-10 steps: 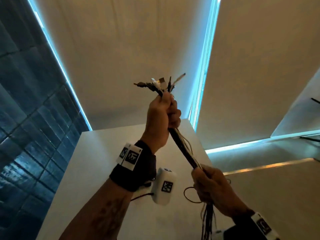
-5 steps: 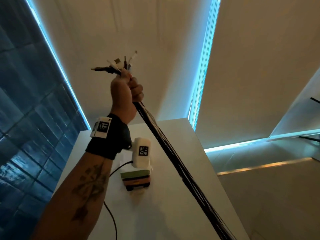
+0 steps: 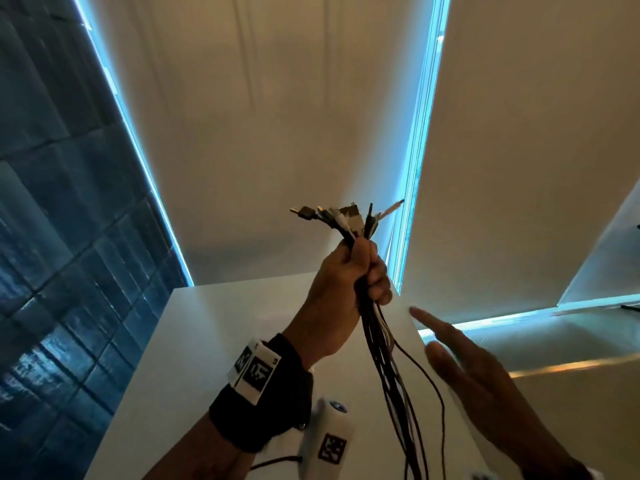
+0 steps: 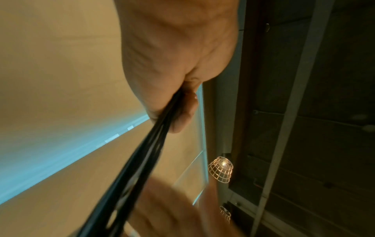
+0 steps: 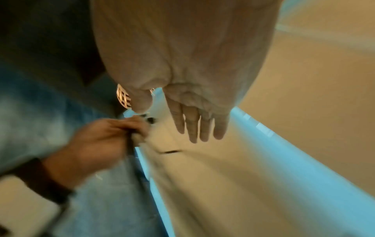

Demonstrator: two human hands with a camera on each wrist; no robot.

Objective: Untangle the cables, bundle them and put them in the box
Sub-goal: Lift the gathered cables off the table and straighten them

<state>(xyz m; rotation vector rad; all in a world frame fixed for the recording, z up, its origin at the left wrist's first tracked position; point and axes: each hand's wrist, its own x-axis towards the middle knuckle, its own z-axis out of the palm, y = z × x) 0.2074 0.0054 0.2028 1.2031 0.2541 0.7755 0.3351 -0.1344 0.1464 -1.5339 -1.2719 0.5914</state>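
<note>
The left hand (image 3: 341,292) is raised overhead, its grip closed in a fist around the cables (image 3: 384,344) just below their plugs (image 3: 341,216). The plugs fan out above the grip, pointing up toward the ceiling (image 3: 294,116). Below the grip the cables hang in a loose dark bunch with one or two white strands among them, running down out of the head view; a thin black one bows out to the right of the rest. In the left wrist view the cables (image 4: 146,152) leave the underside of the fist (image 4: 174,64) as a tight black bundle. A black wrist strap (image 3: 263,403) with white tags sits below the left hand.

To the right of that grip and lower, the right hand (image 3: 485,386) is open, fingers straight and spread, holding nothing. It is near the hanging cables but apart from them. The right wrist view shows the same flat fingers (image 5: 192,125), with the left fist (image 5: 101,137) blurred to their left.
</note>
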